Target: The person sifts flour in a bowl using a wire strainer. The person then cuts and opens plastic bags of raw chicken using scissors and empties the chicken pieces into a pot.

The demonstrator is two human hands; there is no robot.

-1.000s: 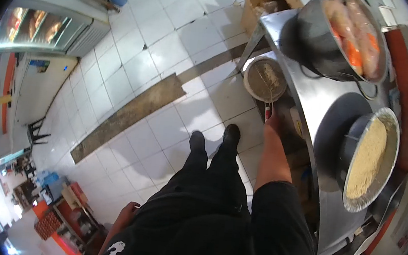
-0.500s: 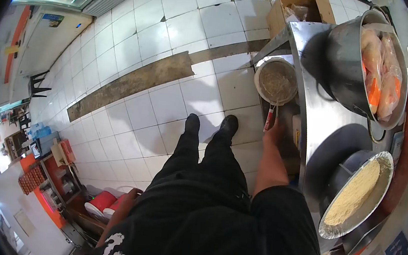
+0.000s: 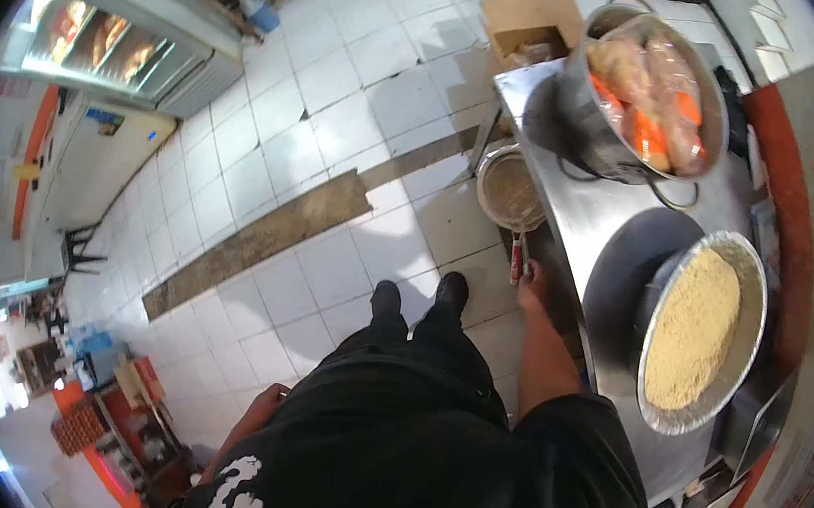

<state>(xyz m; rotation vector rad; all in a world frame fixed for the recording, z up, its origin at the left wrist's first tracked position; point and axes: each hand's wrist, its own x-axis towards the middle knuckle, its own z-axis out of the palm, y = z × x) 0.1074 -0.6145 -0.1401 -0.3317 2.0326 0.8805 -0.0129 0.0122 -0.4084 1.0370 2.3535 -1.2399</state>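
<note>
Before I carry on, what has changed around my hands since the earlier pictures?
The right hand has slid back slightly from the pan, so more of its red handle shows; whether its grip changed is unclear. The pale clump in the pan no longer stands out. The pot and basin stayed on the table, the left hand beside the body.

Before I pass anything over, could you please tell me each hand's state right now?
Left hand: by the hip; open or closed, cannot tell.
Right hand: closed on the round pan by its handle.
</note>
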